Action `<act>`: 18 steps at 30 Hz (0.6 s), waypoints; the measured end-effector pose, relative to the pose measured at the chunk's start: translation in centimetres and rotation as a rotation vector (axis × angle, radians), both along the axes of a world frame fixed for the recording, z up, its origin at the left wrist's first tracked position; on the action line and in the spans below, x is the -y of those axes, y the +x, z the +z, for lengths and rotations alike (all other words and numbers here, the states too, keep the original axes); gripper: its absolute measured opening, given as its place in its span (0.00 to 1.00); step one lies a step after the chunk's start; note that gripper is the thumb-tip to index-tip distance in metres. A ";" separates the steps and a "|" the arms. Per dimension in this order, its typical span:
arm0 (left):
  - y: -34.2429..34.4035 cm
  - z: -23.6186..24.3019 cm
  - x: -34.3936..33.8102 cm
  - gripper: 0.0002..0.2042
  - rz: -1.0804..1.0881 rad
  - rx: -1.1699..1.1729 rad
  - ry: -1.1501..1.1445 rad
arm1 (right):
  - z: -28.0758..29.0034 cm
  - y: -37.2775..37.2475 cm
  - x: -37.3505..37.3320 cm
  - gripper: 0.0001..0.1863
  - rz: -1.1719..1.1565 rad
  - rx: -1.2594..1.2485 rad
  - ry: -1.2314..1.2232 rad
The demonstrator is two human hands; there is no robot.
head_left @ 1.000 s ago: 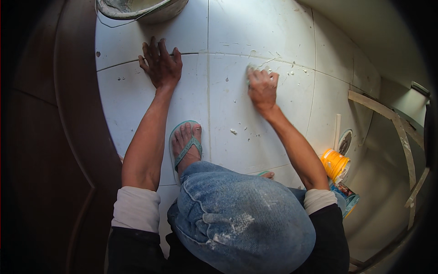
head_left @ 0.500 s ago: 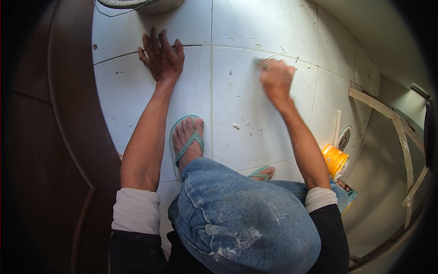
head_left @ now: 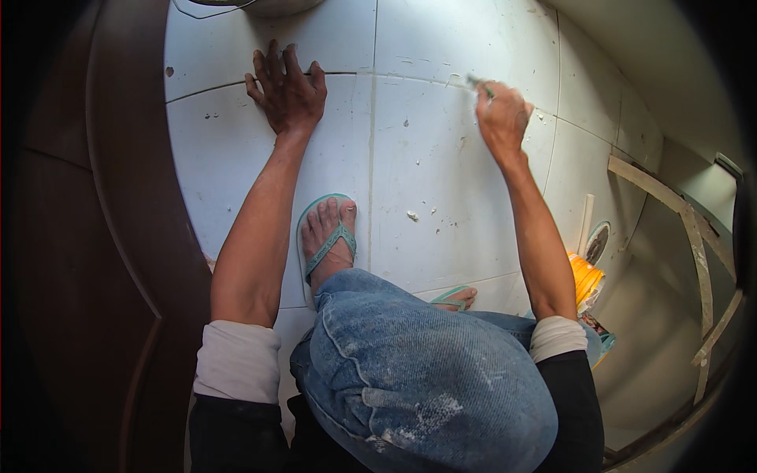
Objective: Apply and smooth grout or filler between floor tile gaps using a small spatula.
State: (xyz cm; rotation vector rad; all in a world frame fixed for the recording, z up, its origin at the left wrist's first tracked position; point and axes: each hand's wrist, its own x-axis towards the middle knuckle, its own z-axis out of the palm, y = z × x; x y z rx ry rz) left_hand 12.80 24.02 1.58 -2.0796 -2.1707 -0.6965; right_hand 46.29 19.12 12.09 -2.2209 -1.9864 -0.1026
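Note:
My left hand (head_left: 293, 93) leans on the white floor tiles (head_left: 315, 169) with its fingers spread across a dark joint line. It holds nothing. Farther right, my right hand (head_left: 505, 118) is closed around a small scraper (head_left: 473, 80), partly hidden by the fingers and smeared by motion. The scraper's tip is at the tile joint (head_left: 430, 80), which has pale filler and small marks along it. Crumbs of white filler (head_left: 412, 216) lie on the tile between my hands and my feet.
A bucket (head_left: 276, 6) with a wire handle stands at the far left. On the right are a yellow-orange container (head_left: 585, 281), a round drain cover (head_left: 598, 243) and wooden strips (head_left: 694, 236). Dark brown panelling (head_left: 130, 197) runs along the left. My sandalled foot (head_left: 330, 236) is on the tiles.
My right hand has moved to the right with the scraper. My left hand stays spread on the tile. The whole view has shifted slightly.

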 end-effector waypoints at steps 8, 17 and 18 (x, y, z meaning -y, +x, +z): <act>-0.6 -0.3 0.2 0.26 0.019 -0.011 0.001 | -0.9 -5.2 4.2 0.12 0.437 0.063 -0.027; -0.1 -0.5 0.0 0.26 0.011 -0.009 -0.006 | -1.1 -2.3 2.6 0.10 0.379 0.078 -0.179; -0.5 -0.5 0.2 0.26 0.015 -0.013 -0.008 | 0.1 -3.0 3.0 0.10 0.370 0.044 -0.191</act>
